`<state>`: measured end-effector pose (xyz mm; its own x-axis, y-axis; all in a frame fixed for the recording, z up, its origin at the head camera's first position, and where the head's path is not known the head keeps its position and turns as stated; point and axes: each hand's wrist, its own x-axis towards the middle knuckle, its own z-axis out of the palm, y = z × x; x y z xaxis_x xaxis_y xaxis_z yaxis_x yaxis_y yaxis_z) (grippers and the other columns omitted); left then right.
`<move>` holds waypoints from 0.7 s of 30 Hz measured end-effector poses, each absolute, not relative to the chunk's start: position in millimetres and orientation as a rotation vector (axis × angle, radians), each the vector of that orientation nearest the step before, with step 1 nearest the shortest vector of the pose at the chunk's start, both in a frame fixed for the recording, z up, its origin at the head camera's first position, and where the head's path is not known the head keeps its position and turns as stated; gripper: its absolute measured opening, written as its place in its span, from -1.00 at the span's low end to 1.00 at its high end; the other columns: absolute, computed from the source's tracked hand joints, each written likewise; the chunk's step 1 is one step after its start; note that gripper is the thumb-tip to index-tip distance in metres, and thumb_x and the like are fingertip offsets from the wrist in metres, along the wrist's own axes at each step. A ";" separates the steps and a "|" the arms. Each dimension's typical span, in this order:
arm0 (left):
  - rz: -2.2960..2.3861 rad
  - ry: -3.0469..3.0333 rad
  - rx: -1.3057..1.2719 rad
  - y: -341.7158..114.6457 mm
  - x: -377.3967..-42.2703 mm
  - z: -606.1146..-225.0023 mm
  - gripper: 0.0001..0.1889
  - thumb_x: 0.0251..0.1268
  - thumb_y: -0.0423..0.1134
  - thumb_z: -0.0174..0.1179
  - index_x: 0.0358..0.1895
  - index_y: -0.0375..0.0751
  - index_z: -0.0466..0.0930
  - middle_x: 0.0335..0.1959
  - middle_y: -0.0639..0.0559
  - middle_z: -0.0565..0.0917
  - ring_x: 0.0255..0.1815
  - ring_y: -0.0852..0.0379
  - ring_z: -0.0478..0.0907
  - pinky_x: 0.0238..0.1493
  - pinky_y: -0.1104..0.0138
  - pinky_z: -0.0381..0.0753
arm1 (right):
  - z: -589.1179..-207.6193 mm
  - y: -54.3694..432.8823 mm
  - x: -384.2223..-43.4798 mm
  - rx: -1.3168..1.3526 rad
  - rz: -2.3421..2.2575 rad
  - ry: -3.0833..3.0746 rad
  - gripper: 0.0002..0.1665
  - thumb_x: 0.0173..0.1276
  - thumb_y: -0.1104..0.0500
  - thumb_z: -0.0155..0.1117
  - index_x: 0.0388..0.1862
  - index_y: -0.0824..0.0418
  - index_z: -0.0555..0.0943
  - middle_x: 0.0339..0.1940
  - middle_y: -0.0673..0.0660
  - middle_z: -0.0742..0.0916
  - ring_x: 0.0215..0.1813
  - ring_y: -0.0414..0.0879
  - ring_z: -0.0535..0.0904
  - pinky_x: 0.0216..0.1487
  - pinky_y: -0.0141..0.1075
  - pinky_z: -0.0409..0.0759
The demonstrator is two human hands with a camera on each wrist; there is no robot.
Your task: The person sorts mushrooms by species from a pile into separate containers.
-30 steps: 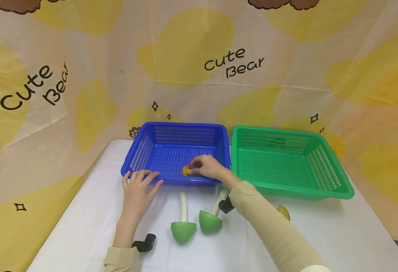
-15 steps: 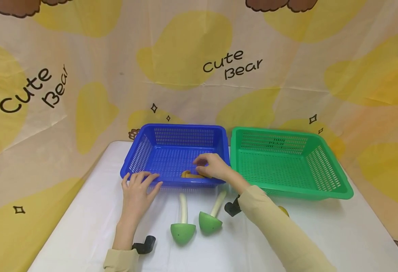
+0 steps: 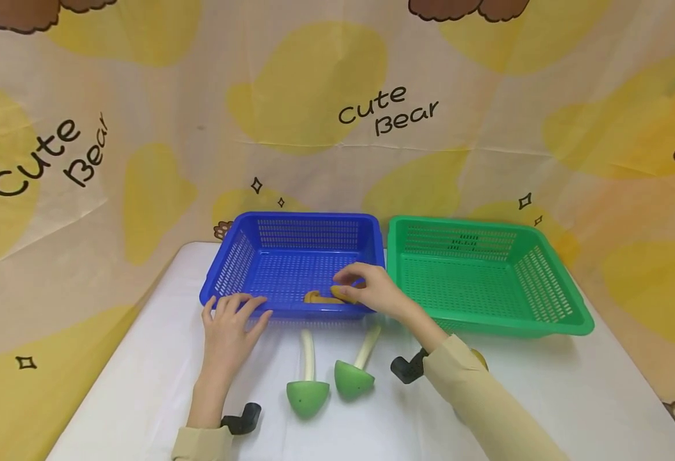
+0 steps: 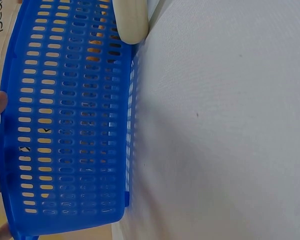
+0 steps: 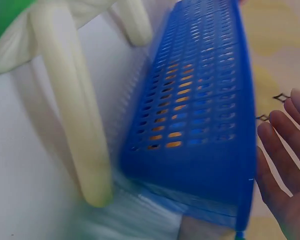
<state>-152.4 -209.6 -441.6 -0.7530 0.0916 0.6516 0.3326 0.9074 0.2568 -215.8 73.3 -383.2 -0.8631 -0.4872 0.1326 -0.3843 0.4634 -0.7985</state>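
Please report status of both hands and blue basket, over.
Left hand touching blue basket rim. Right hand over basket, holding nothing. Yellow mushroom lying inside. Green-capped mushrooms in front, apparently not blocking.

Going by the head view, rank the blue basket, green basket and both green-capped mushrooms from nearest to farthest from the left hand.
1. Blue basket, touching the left hand.
2. Left mushroom, front centre.
3. Right mushroom, just right of that.
4. Green basket, far right.

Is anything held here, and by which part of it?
Nothing in the right hand: its fingers are parted and empty. The left hand touches the blue basket's near rim; whether it grips there cannot be told.
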 end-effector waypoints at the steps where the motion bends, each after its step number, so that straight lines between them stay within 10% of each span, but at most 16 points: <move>1: -0.475 -2.399 -0.302 -209.7 -152.3 -441.9 -0.74 0.07 -0.12 0.39 -0.15 -0.07 0.71 -0.15 -0.14 0.67 -0.02 -0.19 0.50 0.32 -0.27 0.10 | -381.4 74.4 -212.8 -0.780 -1.383 2.582 -0.73 0.34 0.12 0.27 -0.01 0.16 0.64 -0.05 0.14 0.73 0.03 -0.04 0.63 0.07 -0.17 0.63; 21: -0.475 -2.400 -0.306 -209.4 -151.9 -439.8 -0.73 0.06 -0.14 0.40 -0.14 -0.10 0.71 -0.14 -0.16 0.66 -0.01 -0.19 0.49 0.31 -0.28 0.10 | -362.2 106.6 -158.9 -0.950 -1.446 2.666 -0.73 0.26 0.23 0.34 -0.04 0.14 0.66 -0.09 0.10 0.74 -0.05 0.00 0.65 0.04 -0.11 0.63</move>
<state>-151.9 -209.4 -439.8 -0.7525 0.0941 0.6518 0.3354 0.9065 0.2564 -158.9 106.6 -362.2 -0.8205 -0.4848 0.3028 -0.5183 0.4077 -0.7518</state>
